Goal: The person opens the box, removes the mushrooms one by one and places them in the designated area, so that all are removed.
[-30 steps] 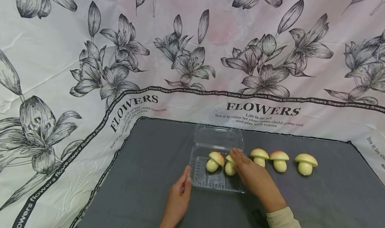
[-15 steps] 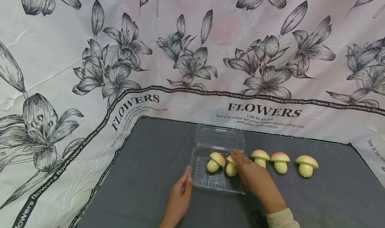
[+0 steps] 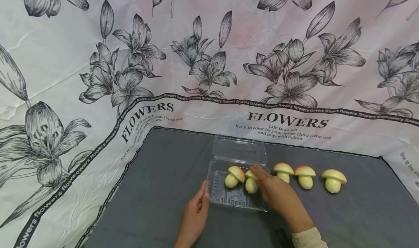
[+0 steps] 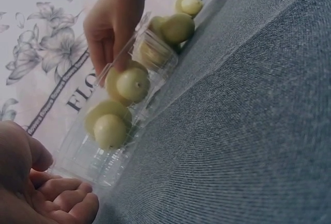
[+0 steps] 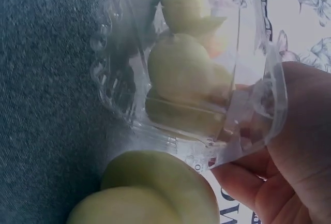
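A clear plastic box (image 3: 226,202) lies on the dark cloth with its lid (image 3: 239,150) folded back. Inside it are two pale yellow-green toy mushrooms with reddish-tinged caps, a left mushroom (image 3: 232,180) and a right mushroom (image 3: 251,185). My right hand (image 3: 279,195) reaches over the box's right wall and holds the right mushroom by its cap; its fingers partly cover the cap. At the opposite end, my left hand (image 3: 195,213) holds the box's left edge between thumb and fingers. In the left wrist view, the curled fingers (image 4: 64,200) sit against the box's corner.
Three more toy mushrooms stand in a row to the right: a near one (image 3: 283,170) partly behind my right hand, a middle one (image 3: 305,177) and a far-right one (image 3: 333,180). A flower-printed white sheet (image 3: 209,113) rises behind the dark cloth (image 3: 157,190).
The right hand and the mushroom under it have shifted very slightly toward me. The left hand, the box and the other mushrooms have hardly moved.
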`<state>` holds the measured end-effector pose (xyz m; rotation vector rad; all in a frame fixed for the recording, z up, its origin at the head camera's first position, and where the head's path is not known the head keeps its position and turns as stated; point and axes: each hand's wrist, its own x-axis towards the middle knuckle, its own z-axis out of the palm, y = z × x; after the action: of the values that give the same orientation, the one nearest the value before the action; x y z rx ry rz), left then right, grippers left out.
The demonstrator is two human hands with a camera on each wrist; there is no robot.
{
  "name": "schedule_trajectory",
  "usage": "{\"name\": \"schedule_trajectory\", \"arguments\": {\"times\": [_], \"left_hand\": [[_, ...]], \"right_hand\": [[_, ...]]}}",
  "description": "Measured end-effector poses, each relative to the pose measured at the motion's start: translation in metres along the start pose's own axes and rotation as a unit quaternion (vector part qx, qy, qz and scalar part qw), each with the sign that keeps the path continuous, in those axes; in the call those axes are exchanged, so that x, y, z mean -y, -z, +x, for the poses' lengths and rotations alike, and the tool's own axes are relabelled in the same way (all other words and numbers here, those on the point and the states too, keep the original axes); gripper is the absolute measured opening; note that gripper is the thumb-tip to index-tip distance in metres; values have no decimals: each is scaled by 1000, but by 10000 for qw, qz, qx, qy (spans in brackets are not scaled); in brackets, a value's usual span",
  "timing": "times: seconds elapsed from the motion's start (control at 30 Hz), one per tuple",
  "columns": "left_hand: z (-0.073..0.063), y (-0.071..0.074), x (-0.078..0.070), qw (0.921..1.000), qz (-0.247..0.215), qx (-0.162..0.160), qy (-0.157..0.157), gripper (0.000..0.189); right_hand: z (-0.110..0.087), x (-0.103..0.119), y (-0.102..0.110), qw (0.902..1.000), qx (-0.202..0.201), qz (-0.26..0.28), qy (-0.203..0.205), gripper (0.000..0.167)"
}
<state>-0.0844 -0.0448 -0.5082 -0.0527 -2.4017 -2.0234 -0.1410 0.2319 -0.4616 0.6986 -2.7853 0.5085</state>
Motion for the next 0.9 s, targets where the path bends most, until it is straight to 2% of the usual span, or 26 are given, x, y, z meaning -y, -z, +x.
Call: {"name": "schedule_trajectory", "arguments": {"times": [0.17, 0.33, 0.63, 0.77, 0.9], "left_hand": [[0, 0, 0, 10000, -1, 17, -43, 51], [0, 0, 1, 10000, -11, 36, -78, 51], [1, 0, 1, 10000, -6, 60, -60, 52], [1, 0, 1, 10000, -7, 80, -34, 52], [1, 1, 0, 9999, -15, 86, 64, 52]], "right_hand": [[-1, 0, -3, 9993, -271, 115, 242, 46], [1, -1, -1, 9991, -342, 24, 235, 45], [1, 1, 6, 9974, -597, 259, 316, 49], [0, 1, 8, 9947, -876, 273, 468, 53], [-2, 0, 11, 9932, -991, 413, 446, 65]]}}
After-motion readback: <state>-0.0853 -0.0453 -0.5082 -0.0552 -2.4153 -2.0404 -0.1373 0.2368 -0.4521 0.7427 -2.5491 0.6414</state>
